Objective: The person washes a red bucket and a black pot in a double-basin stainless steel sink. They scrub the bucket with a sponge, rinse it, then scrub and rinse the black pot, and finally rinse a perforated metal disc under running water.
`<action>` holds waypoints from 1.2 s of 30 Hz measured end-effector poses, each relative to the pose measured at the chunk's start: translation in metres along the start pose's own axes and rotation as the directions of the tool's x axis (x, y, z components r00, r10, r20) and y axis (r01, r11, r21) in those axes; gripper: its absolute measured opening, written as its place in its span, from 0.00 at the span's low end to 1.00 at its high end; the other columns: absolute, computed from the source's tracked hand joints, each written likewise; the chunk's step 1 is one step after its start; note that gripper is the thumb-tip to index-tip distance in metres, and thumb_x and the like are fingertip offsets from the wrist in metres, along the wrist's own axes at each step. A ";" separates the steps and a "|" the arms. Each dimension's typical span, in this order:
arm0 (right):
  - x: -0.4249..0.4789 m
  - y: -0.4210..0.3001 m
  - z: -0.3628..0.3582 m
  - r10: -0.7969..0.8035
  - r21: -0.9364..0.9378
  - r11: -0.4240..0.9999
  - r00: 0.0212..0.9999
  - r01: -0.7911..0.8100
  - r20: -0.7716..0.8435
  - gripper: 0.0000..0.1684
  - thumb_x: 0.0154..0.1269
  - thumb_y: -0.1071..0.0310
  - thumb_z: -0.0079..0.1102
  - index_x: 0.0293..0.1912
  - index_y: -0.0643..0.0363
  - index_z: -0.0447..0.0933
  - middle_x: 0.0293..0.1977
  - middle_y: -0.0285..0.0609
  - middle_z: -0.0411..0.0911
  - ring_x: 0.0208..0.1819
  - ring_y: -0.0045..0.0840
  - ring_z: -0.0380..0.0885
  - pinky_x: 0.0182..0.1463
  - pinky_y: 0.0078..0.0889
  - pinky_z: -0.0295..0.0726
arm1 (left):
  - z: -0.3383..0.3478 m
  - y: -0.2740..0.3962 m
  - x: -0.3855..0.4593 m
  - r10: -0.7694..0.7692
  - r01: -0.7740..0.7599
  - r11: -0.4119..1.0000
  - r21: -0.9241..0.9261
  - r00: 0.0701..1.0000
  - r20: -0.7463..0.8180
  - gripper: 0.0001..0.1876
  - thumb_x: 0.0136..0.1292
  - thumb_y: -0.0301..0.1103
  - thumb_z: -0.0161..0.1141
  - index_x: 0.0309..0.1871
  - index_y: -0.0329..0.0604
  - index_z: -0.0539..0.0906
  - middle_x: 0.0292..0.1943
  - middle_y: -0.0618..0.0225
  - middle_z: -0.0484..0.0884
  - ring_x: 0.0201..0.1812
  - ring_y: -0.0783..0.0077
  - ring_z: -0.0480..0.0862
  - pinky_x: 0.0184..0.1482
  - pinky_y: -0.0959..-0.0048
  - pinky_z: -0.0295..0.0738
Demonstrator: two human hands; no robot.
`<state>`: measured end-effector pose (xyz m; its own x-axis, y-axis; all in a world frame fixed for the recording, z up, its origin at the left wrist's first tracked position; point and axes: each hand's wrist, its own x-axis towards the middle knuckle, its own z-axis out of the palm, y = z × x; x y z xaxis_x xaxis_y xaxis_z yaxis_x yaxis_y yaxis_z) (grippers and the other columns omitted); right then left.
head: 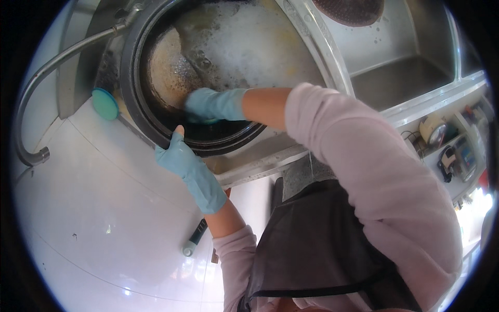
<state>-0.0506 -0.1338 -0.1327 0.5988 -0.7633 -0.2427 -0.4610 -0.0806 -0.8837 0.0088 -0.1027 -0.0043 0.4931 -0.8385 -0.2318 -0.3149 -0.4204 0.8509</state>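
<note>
A large round black pan (130, 84) lies tilted in a stainless steel sink (249, 165), with cloudy, foamy water (249, 46) in it. Scorched tan and brown patches mark its exposed inner surface. My left hand (185, 165), in a light blue rubber glove, grips the near left rim, with its bare thumb tip over the edge. Inside the pan, my right hand (216, 104) is gloved too and blurred. It presses a green pad (208, 121) to the lower wall; only the pad's edge shows beneath the palm.
A green disc (105, 104) leans beside the pan at the left. The curved metal faucet (62, 56) arches over the left side. At upper right, a brown perforated object (353, 9) sits in a second basin (401, 78). A dark-handled tool (195, 238) lies below my left forearm; shelves (448, 156) hold small items.
</note>
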 end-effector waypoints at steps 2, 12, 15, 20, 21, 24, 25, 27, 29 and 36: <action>0.001 0.027 0.006 0.000 -0.069 0.997 0.972 0.017 0.236 0.15 0.51 0.60 0.56 0.38 0.54 0.79 0.34 0.48 0.78 0.39 0.39 0.77 0.44 0.39 0.73 | 0.006 0.006 -0.002 0.025 -0.025 1.000 0.000 0.999 0.021 0.13 0.45 0.13 0.58 0.38 0.28 0.80 0.33 0.61 0.80 0.31 0.72 0.77 0.36 0.77 0.72; 0.075 0.054 -0.114 0.458 0.214 0.888 0.739 -0.407 -0.495 0.12 0.46 0.61 0.58 0.32 0.54 0.80 0.29 0.42 0.79 0.31 0.35 0.78 0.35 0.34 0.77 | 0.017 0.013 -0.004 -0.010 0.009 1.000 0.005 1.000 0.015 0.12 0.47 0.14 0.58 0.38 0.29 0.80 0.34 0.61 0.81 0.31 0.73 0.77 0.37 0.77 0.73; 0.074 0.054 -0.100 0.342 0.171 0.938 0.716 -0.303 -0.608 0.12 0.47 0.59 0.57 0.30 0.55 0.80 0.28 0.43 0.79 0.29 0.35 0.78 0.34 0.33 0.77 | 0.013 0.009 -0.004 0.001 -0.001 1.000 0.008 1.000 0.001 0.12 0.47 0.14 0.58 0.37 0.29 0.80 0.34 0.61 0.81 0.31 0.73 0.77 0.37 0.78 0.73; 0.042 0.008 -0.018 -0.037 -0.129 0.991 0.902 -0.021 -0.431 0.13 0.51 0.63 0.55 0.38 0.55 0.76 0.29 0.45 0.77 0.30 0.40 0.77 0.35 0.37 0.76 | 0.016 0.011 -0.001 -0.024 0.023 1.000 0.017 0.999 0.044 0.11 0.47 0.14 0.59 0.37 0.28 0.79 0.33 0.61 0.80 0.31 0.74 0.77 0.37 0.78 0.72; 0.026 0.010 0.005 -0.089 -0.048 0.996 0.913 0.076 -0.399 0.13 0.52 0.63 0.55 0.40 0.54 0.76 0.32 0.44 0.77 0.33 0.39 0.77 0.37 0.36 0.76 | 0.012 0.011 0.000 -0.049 0.048 0.999 0.016 0.998 0.029 0.11 0.47 0.14 0.59 0.37 0.27 0.79 0.32 0.61 0.80 0.31 0.74 0.77 0.37 0.79 0.72; -0.012 0.028 0.022 -0.154 0.058 0.984 0.968 0.169 -0.196 0.10 0.53 0.63 0.53 0.37 0.49 0.78 0.35 0.47 0.77 0.37 0.38 0.77 0.42 0.38 0.75 | 0.010 0.013 -0.005 0.007 -0.006 0.999 -0.040 1.000 0.023 0.10 0.48 0.15 0.59 0.37 0.28 0.79 0.32 0.62 0.80 0.30 0.74 0.76 0.37 0.78 0.72; -0.011 0.024 0.014 -0.055 0.076 0.995 0.980 0.070 -0.191 0.11 0.52 0.64 0.54 0.37 0.50 0.78 0.36 0.48 0.77 0.38 0.38 0.77 0.43 0.38 0.75 | 0.010 0.012 -0.005 0.009 -0.008 0.999 -0.033 1.000 0.029 0.11 0.48 0.15 0.58 0.37 0.28 0.79 0.32 0.62 0.80 0.30 0.74 0.76 0.37 0.79 0.72; -0.008 0.011 -0.003 0.142 0.111 0.986 0.976 -0.125 -0.166 0.13 0.51 0.65 0.54 0.39 0.53 0.78 0.37 0.50 0.76 0.40 0.39 0.76 0.45 0.38 0.74 | 0.006 0.011 -0.005 0.005 -0.005 1.000 -0.015 0.999 0.032 0.11 0.49 0.15 0.58 0.38 0.28 0.79 0.33 0.62 0.80 0.31 0.75 0.76 0.37 0.79 0.72; 0.025 0.020 -0.024 0.200 0.132 0.979 0.849 -0.155 -0.488 0.08 0.48 0.69 0.57 0.32 0.58 0.78 0.28 0.51 0.77 0.31 0.39 0.77 0.36 0.37 0.76 | 0.008 0.013 -0.005 -0.034 0.034 0.999 -0.034 0.999 0.013 0.11 0.49 0.15 0.58 0.38 0.29 0.80 0.32 0.63 0.80 0.31 0.75 0.76 0.38 0.79 0.71; 0.040 0.049 -0.055 0.371 0.156 0.920 0.676 -0.359 -0.636 0.08 0.54 0.73 0.49 0.35 0.62 0.73 0.31 0.54 0.75 0.34 0.39 0.76 0.39 0.37 0.76 | 0.005 0.008 -0.003 -0.024 0.026 0.999 -0.041 0.999 0.038 0.12 0.49 0.15 0.57 0.40 0.29 0.79 0.33 0.65 0.81 0.31 0.76 0.76 0.37 0.80 0.71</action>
<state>-0.0855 -0.2040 -0.1640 -0.1828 -0.9540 -0.2376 -0.5370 0.2993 -0.7887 0.0004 -0.1054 0.0006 0.4695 -0.8407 -0.2697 -0.2685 -0.4270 0.8634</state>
